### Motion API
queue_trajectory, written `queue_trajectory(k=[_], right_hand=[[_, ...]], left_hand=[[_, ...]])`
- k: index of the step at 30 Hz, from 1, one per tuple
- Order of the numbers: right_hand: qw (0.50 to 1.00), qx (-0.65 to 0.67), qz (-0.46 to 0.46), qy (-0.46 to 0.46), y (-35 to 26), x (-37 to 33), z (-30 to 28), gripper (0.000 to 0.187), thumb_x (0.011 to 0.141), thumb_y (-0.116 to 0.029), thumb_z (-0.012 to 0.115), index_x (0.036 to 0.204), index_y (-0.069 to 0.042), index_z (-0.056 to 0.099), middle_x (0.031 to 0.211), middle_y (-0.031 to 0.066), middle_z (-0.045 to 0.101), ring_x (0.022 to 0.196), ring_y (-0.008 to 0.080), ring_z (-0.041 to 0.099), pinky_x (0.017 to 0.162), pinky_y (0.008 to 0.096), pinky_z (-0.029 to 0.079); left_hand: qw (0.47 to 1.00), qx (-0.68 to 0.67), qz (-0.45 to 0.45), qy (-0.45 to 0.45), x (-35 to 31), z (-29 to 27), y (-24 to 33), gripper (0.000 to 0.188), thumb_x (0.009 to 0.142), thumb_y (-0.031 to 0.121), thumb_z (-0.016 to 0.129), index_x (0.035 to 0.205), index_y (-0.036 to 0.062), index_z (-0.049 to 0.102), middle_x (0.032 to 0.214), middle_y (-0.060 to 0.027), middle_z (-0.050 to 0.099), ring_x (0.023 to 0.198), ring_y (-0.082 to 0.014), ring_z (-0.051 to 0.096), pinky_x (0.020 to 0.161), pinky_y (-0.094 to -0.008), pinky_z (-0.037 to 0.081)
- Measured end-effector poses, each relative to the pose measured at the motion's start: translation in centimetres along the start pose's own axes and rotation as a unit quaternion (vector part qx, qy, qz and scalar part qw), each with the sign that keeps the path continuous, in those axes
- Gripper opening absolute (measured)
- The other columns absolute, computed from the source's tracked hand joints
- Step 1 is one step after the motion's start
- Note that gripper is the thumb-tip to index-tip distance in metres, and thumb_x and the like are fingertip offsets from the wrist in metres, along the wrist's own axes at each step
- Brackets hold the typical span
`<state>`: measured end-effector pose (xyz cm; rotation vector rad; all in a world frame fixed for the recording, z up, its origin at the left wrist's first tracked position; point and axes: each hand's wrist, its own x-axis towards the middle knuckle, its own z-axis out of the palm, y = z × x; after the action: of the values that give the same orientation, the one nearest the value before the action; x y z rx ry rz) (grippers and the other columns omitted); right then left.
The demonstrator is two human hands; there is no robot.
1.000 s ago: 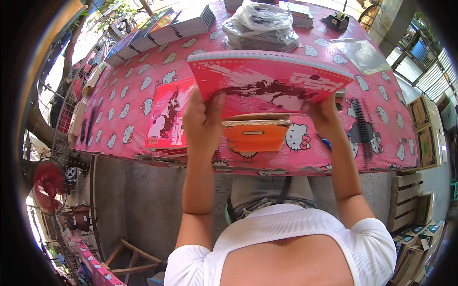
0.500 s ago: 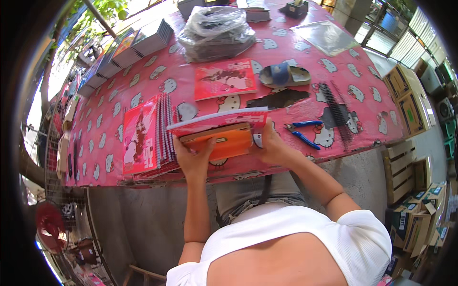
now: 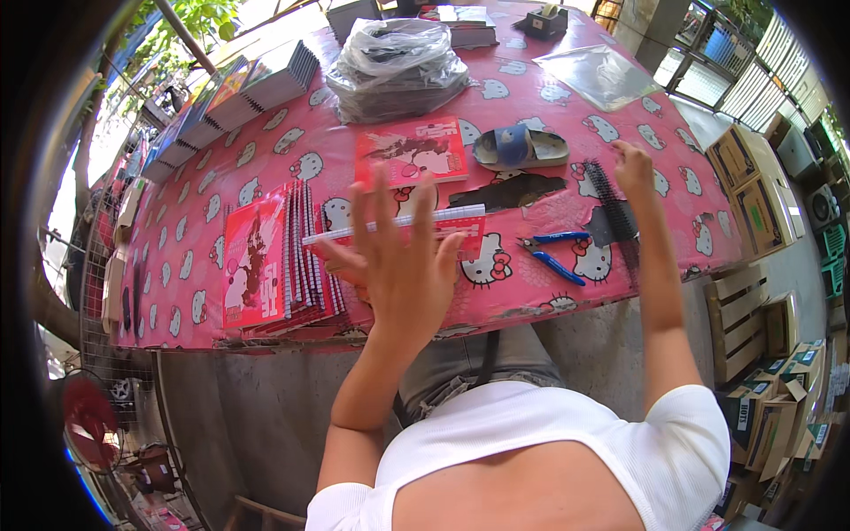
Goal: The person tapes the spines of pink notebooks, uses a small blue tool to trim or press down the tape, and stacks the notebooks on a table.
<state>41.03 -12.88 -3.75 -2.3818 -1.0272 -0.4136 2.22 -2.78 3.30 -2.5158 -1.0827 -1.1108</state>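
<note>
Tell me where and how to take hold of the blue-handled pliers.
Grip both blue handles near their middle, ideally with the right hand, coming from above and the right. The pliers lie flat, metal tips pointing left and handles spread toward the right, so it could likely close around both together.

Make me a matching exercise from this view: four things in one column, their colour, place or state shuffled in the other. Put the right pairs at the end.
Column one
1. Left hand
2. Cutters
3. Sandal
4. Spiral coils

Column two
A. Black, lying on the table toward its right side
B. Handles blue and spread apart
C. Held up with fingers spread
D. Wide blue strap across the top

Right pairs: 1-C, 2-B, 3-D, 4-A
</note>
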Motion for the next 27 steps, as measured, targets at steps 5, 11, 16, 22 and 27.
queue_trajectory(k=[5, 11, 16, 22, 27], right_hand=[[0.902, 0.355, -0.216, -0.115, -15.1, -7.6, -5.2, 0.042, 0.071, 0.009, 0.062, 0.11, -0.009, 0.068, 0.095, 0.0103, 0.066, 0.078, 0.0218, 0.064, 0.068, 0.0322, 0.052], [0.877, 0.418, -0.206, -0.115, -18.1, -9.3, -6.1, 0.024, 0.075, 0.001, 0.073, 0.098, -0.006, 0.071, 0.085, 0.0038, 0.062, 0.075, 0.0114, 0.06, 0.062, 0.0233, 0.048], [0.848, 0.455, -0.217, -0.163, -18.8, -8.5, -6.2, 0.017, 0.075, -0.002, 0.073, 0.091, -0.005, 0.071, 0.086, 0.0053, 0.064, 0.074, 0.0138, 0.061, 0.064, 0.0256, 0.048], [0.815, 0.445, -0.157, -0.335, -18.8, -7.1, -7.3, 0.016, 0.076, 0.004, 0.068, 0.091, -0.001, 0.069, 0.082, 0.0087, 0.064, 0.075, 0.017, 0.062, 0.068, 0.0302, 0.049], [0.858, 0.333, -0.305, -0.242, -19.0, -8.2, -8.0, 0.021, 0.078, 0.003, 0.064, 0.099, -0.001, 0.066, 0.086, 0.0131, 0.064, 0.074, 0.0252, 0.063, 0.069, 0.033, 0.05]], left_hand=[[0.98, -0.167, 0.057, -0.091, 0.1, 2.3, -0.6, 0.047, 0.083, 0.026, 0.068, 0.127, 0.0138, 0.056, 0.123, -0.01, 0.059, 0.12, -0.0285, 0.049, 0.107, -0.0482, 0.023], [0.956, -0.289, 0.049, 0.023, 0.6, 2.5, -0.9, 0.017, 0.073, 0.018, 0.075, 0.089, 0.0109, 0.074, 0.097, -0.0035, 0.067, 0.09, -0.0189, 0.06, 0.095, -0.0391, 0.036], [0.953, -0.299, 0.041, 0.003, 0.4, 2.5, -1.1, 0.016, 0.074, 0.019, 0.075, 0.087, 0.0111, 0.074, 0.083, -0.0008, 0.066, 0.078, -0.0177, 0.059, 0.093, -0.0371, 0.036], [0.947, -0.32, 0.025, 0.002, 0.5, 2.5, -0.6, 0.017, 0.072, 0.02, 0.077, 0.086, 0.0099, 0.073, 0.077, -0.0009, 0.066, 0.076, -0.0176, 0.06, 0.091, -0.0359, 0.037], [0.951, -0.31, -0.002, -0.004, 0.6, 2.6, -0.6, 0.02, 0.071, 0.021, 0.078, 0.085, 0.008, 0.072, 0.084, -0.0038, 0.067, 0.078, -0.0185, 0.06, 0.091, -0.0369, 0.038]])
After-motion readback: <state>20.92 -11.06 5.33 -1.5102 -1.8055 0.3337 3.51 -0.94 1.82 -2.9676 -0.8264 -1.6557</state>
